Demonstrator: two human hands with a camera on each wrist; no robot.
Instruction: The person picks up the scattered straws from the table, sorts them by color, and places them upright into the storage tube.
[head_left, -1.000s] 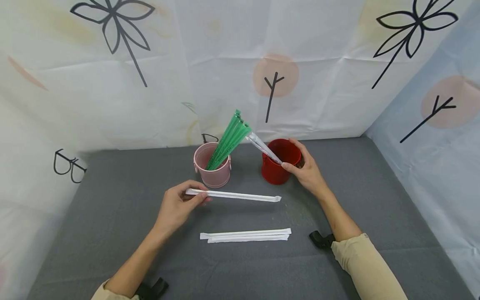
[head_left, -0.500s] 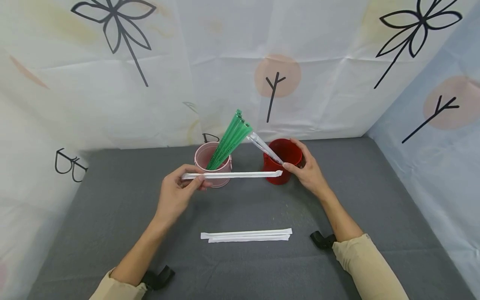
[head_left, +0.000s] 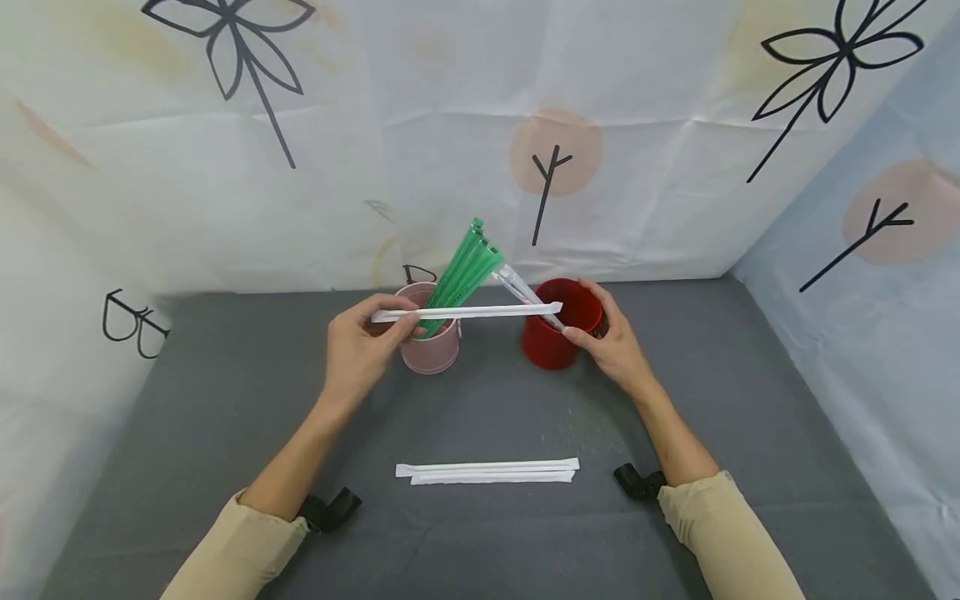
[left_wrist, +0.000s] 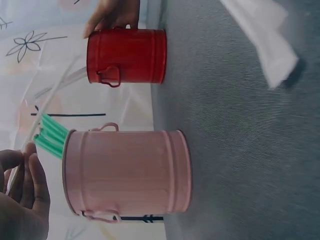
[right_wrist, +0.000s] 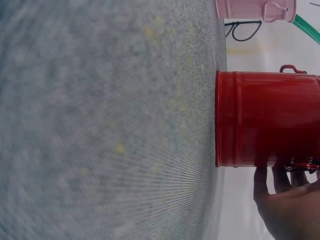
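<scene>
My left hand pinches one end of a white paper-wrapped straw between thumb and fingers. The straw lies level above the two small buckets, its far end overlapping the red bucket in the head view. Beneath it stands the pink bucket, holding several green-wrapped straws that lean right. My right hand grips the red bucket by its right side, thumb at the front rim and fingers behind. A clear-wrapped white straw leans left out of the red bucket.
Several white paper-wrapped straws lie side by side on the grey cloth, nearer the front. A printed white fabric backdrop rises behind the buckets and along both sides. Black straps sit on both wrists.
My left hand has raised the white straw away from the front, from before the pink bucket to above its rim. The right hand has stayed on the red bucket.
</scene>
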